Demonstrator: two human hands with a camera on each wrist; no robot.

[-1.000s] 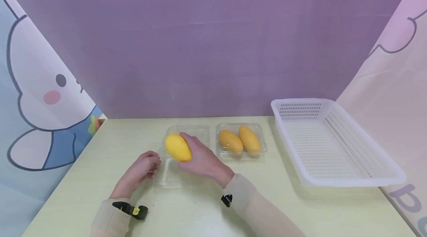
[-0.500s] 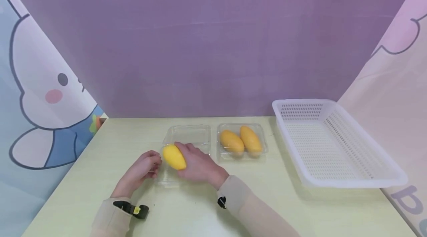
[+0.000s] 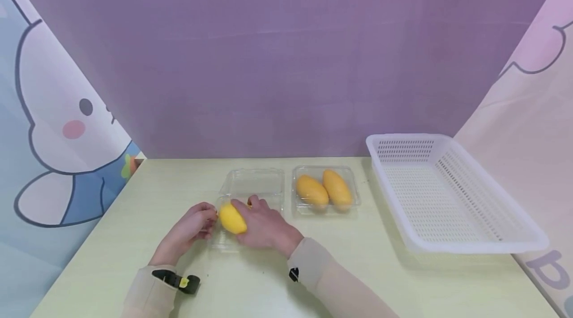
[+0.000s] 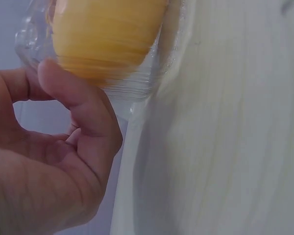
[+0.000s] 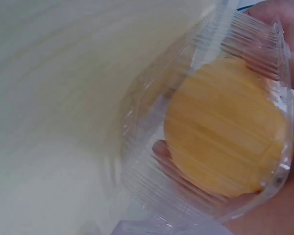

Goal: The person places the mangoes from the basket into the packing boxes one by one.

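Observation:
A yellow mango (image 3: 232, 218) is gripped by my right hand (image 3: 266, 226), thumb and fingers round its sides. It sits low inside the near half of a clear plastic clamshell box (image 3: 255, 182), whose lid stands open at the back. Through the ribbed wall in the right wrist view, the mango (image 5: 225, 132) and a fingertip beside it show. My left hand (image 3: 192, 226) is at the box's left side; in the left wrist view its thumb and forefinger pinch the rim of the box (image 4: 29, 41). The mango's underside is hidden.
Right of the open box stands a second clear box (image 3: 298, 210) holding two mangoes (image 3: 312, 191). A white perforated plastic basket (image 3: 474, 246) occupies the table's right side. Behind the pale table (image 3: 250, 288) rises a purple backdrop (image 3: 286, 59).
My right hand has lowered the mango toward me into the near half of the open box. The left hand stays at the box's left side.

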